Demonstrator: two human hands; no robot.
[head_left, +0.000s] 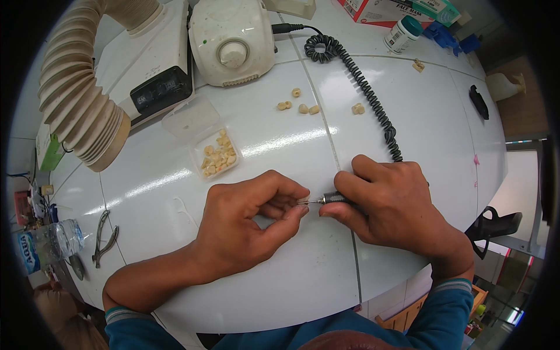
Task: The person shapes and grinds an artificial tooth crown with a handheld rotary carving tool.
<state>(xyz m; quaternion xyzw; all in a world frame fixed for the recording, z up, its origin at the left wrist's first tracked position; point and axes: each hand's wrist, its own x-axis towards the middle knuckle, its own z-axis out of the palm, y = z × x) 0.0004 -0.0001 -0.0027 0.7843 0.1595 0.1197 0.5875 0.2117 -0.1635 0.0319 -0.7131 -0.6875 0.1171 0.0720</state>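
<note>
My right hand [392, 201] is wrapped round a dark rotary handpiece [333, 198], whose thin metal bur points left. The black coiled cord [373, 93] rises from behind that hand. Facing it, my left hand [242, 219] pinches a small pale dental crown [304, 199] between thumb and fingertips, mostly hidden by them. The bur tip reaches the crown at the fingertips; whether it touches cannot be made out. Beyond my left hand stands an open clear plastic box [205, 170] with several tooth-coloured crowns [219, 155] inside.
Loose crowns [303, 108] lie farther back. A white control unit [233, 44] with a knob stands behind, beside a ribbed suction hose [79, 111]. Pliers [105, 239] and a water bottle [52, 242] are at left. A white jar [402, 35] and mask box [385, 11] sit back right.
</note>
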